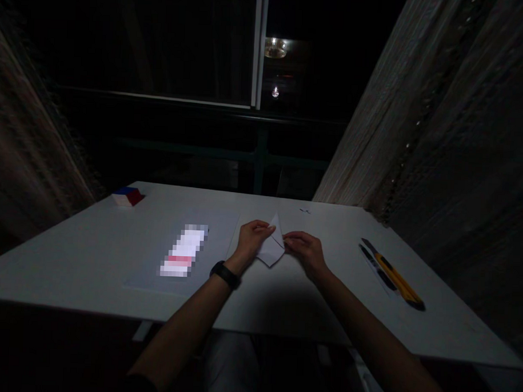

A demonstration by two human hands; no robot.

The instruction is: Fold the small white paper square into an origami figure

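A small folded white paper (271, 249) with a pointed top is held just above the white table (92, 253) near its middle. My left hand (252, 237) pinches its left side, fingers closed over the upper flap. My right hand (303, 249) pinches the right edge, fingers curled. A black watch (225, 274) sits on my left wrist. The room is dim.
A larger sheet (155, 278) lies flat to the left of my hands, with a blurred patch on it. A red, white and blue cube (127, 196) sits at the far left corner. A yellow utility knife (396, 276) and a dark pen (373, 264) lie at the right. Curtains hang on both sides.
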